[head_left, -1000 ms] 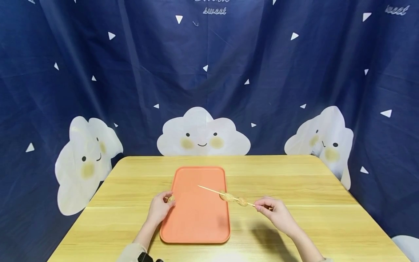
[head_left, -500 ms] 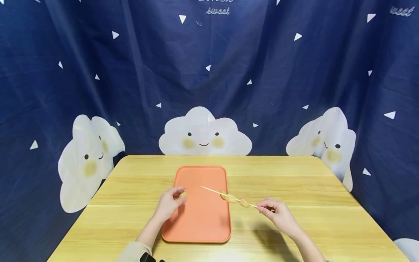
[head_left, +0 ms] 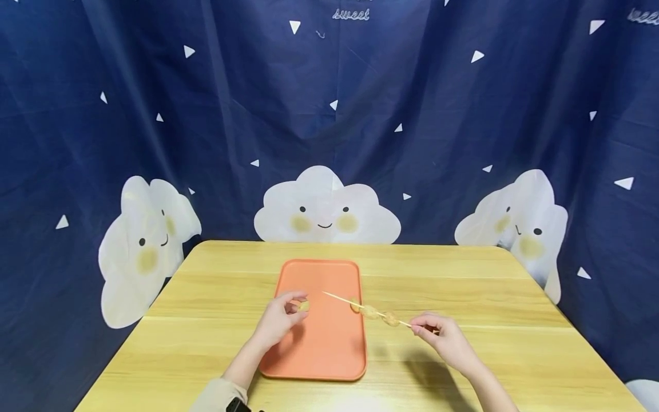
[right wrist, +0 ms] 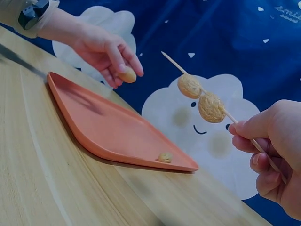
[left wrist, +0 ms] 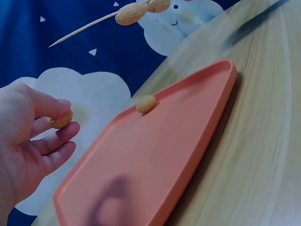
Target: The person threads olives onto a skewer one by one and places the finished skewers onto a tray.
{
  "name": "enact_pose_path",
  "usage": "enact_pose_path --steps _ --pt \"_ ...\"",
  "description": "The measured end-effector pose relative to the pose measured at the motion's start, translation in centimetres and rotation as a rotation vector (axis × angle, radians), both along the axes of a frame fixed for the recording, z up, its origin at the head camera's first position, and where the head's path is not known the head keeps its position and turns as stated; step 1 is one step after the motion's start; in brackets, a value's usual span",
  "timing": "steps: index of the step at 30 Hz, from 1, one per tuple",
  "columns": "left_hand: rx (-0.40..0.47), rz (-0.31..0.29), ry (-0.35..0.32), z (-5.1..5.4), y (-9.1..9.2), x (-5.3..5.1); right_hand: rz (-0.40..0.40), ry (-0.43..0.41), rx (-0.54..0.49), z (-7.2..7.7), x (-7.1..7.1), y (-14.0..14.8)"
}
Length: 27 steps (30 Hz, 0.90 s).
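My right hand [head_left: 448, 342] grips a thin bamboo skewer [right wrist: 174, 62] near its blunt end, holding it above the table to the right of the tray. Two golden-brown, wrinkled food balls [right wrist: 211, 108] are threaded on it, and its bare pointed tip aims left over the tray. With thumb and fingers, my left hand [head_left: 278, 321] pinches another such ball [left wrist: 61, 120] over the tray's left part, apart from the skewer. One more ball [left wrist: 146, 104] lies inside the orange tray [head_left: 329, 349], against its right rim.
The tray lies on a light wooden table [head_left: 443, 274]. Behind stands a dark blue curtain [head_left: 360, 137] printed with white clouds and triangles. A dark watch [right wrist: 33, 14] is on the left wrist.
My left hand has moved right with its ball, from the tray's left edge to above the tray. The right hand and skewer stay nearly still; the whole view has shifted slightly.
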<state>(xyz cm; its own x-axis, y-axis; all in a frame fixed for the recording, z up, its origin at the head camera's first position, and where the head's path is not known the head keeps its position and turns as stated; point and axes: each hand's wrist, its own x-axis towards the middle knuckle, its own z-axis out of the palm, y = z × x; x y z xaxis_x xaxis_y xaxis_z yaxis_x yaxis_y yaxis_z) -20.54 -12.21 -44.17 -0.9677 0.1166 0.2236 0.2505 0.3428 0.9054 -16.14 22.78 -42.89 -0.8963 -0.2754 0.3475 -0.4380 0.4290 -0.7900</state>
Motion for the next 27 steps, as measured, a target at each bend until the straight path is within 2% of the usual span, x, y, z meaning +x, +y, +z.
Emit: enact_pose_path --steps 7,14,21,25,27 --pt "0.062 -0.061 -0.011 0.2 0.8 0.0 0.006 -0.003 -0.003 -0.1 0.1 0.2" --pt "0.014 -0.076 0.004 -0.2 1.0 -0.2 -0.002 -0.039 0.005 -0.2 0.3 0.4" --pt "-0.011 -0.107 0.002 0.0 1.1 0.0 0.007 -0.025 0.024 -0.7 0.2 0.5" --pt "-0.031 -0.15 -0.011 0.4 1.3 0.3 0.035 -0.007 0.05 -0.9 0.4 0.6" --pt "-0.038 -0.173 -0.017 1.0 1.4 0.7 0.045 -0.001 0.057 -1.0 0.5 0.7"
